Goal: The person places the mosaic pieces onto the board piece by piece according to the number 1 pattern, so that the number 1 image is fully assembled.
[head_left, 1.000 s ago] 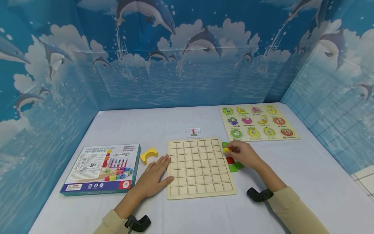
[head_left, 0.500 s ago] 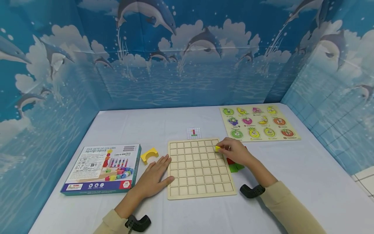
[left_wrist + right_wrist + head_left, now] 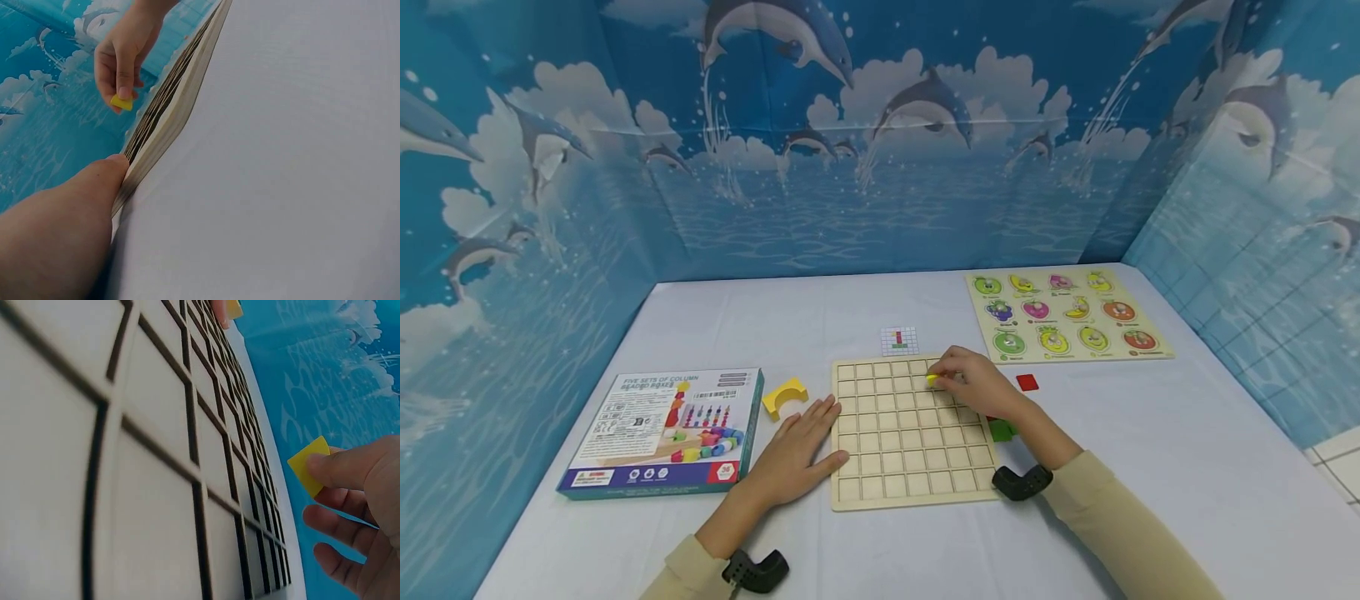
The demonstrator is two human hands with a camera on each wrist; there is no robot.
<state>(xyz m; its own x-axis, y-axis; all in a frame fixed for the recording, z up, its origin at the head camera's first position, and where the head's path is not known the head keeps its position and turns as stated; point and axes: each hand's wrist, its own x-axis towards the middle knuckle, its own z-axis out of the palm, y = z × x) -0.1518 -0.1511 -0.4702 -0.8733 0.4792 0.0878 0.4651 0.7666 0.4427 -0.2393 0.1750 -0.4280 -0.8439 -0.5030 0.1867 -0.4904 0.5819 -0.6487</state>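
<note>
A wooden grid board (image 3: 914, 446) with square cells lies at the middle of the table. My right hand (image 3: 977, 383) is over its upper right part, pinching a small yellow square tile (image 3: 309, 465) between thumb and fingers. In the left wrist view the yellow tile (image 3: 122, 102) shows raised over the board's surface. My left hand (image 3: 797, 454) lies flat with its fingers spread, the fingertips and thumb on the board's left edge. Beyond the top edge sits a small pattern card (image 3: 899, 341) with a coloured figure on a grid.
Green tiles (image 3: 1001, 430) lie by the board's right edge, partly hidden by my right arm; a red tile (image 3: 1027, 382) lies farther right. A yellow arch block (image 3: 785, 397) and a boxed bead set (image 3: 662, 433) are at left. A fruit picture board (image 3: 1067, 315) lies at back right.
My right hand has carried the yellow tile leftward from the tile pile to over the board, uncovering a red tile on the right. My left hand has stayed in place.
</note>
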